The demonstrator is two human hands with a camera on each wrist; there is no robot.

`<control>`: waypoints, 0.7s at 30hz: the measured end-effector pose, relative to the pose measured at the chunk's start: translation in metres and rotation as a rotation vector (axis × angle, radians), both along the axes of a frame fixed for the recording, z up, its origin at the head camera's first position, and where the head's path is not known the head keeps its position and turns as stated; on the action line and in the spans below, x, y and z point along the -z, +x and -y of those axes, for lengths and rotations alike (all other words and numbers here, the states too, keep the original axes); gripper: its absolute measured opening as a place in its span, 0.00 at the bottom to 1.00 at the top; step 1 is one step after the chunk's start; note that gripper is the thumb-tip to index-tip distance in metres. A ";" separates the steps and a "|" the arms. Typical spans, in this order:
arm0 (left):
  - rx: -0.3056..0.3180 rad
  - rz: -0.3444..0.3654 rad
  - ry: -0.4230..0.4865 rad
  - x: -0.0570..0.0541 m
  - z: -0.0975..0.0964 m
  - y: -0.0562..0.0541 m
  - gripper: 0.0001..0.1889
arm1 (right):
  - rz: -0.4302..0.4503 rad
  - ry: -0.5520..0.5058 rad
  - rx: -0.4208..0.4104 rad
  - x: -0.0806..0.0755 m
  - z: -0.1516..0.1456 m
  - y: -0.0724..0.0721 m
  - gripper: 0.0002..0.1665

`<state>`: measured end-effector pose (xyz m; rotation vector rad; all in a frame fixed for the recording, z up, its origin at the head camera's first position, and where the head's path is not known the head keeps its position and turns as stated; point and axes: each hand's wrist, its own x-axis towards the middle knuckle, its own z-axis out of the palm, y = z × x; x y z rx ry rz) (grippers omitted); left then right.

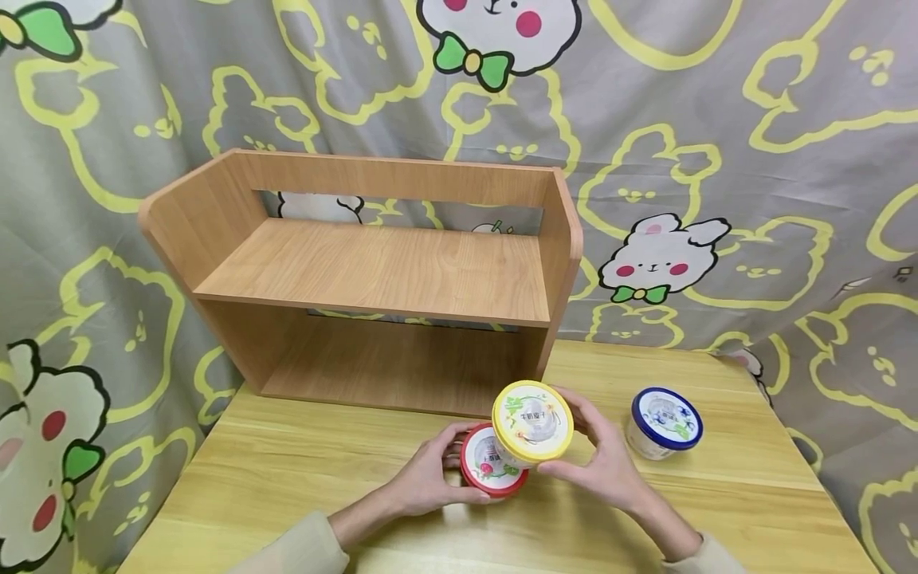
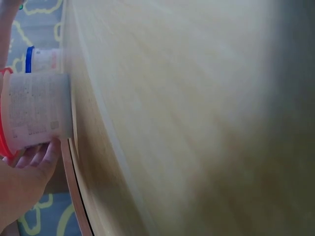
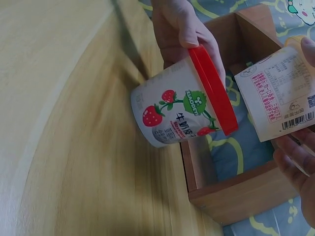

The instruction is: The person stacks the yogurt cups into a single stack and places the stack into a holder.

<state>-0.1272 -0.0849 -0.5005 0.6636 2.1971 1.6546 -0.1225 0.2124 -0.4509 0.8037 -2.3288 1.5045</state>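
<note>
My left hand (image 1: 425,480) grips a white tub with a red lid (image 1: 479,472) and strawberry pictures, low over the tabletop. Whether its base touches the wood is hard to tell. In the right wrist view the red-lidded tub (image 3: 172,105) leans at an angle. My right hand (image 1: 604,461) holds a second tub, with a yellow lid (image 1: 532,421), higher up and partly covering the red lid in the head view. Printed text and a barcode show on the side of this yellow-lidded tub (image 3: 283,88) in the right wrist view.
A tub with a blue lid (image 1: 665,420) stands on the wooden table (image 1: 746,494) to the right of my right hand. Behind the hands is a two-level wooden shelf (image 1: 387,267). A grey patterned curtain (image 1: 717,159) hangs around the table.
</note>
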 end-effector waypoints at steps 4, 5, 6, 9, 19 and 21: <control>0.003 0.002 0.012 0.000 -0.001 -0.001 0.47 | -0.011 -0.003 -0.020 0.001 0.005 -0.001 0.62; 0.004 0.002 0.016 0.000 -0.001 -0.001 0.47 | -0.011 -0.006 -0.027 0.001 0.005 -0.001 0.62; 0.005 0.004 0.018 -0.001 -0.001 -0.001 0.47 | -0.014 -0.010 -0.035 0.002 0.006 -0.001 0.62; 0.006 0.003 0.020 -0.001 0.000 -0.001 0.47 | -0.013 -0.009 -0.052 0.004 0.009 -0.002 0.61; -0.015 -0.021 -0.004 0.000 0.001 0.001 0.48 | 0.032 0.020 -0.060 0.009 0.015 -0.003 0.59; -0.019 -0.022 -0.002 0.000 0.001 0.001 0.48 | 0.038 0.023 -0.062 0.010 0.017 -0.003 0.59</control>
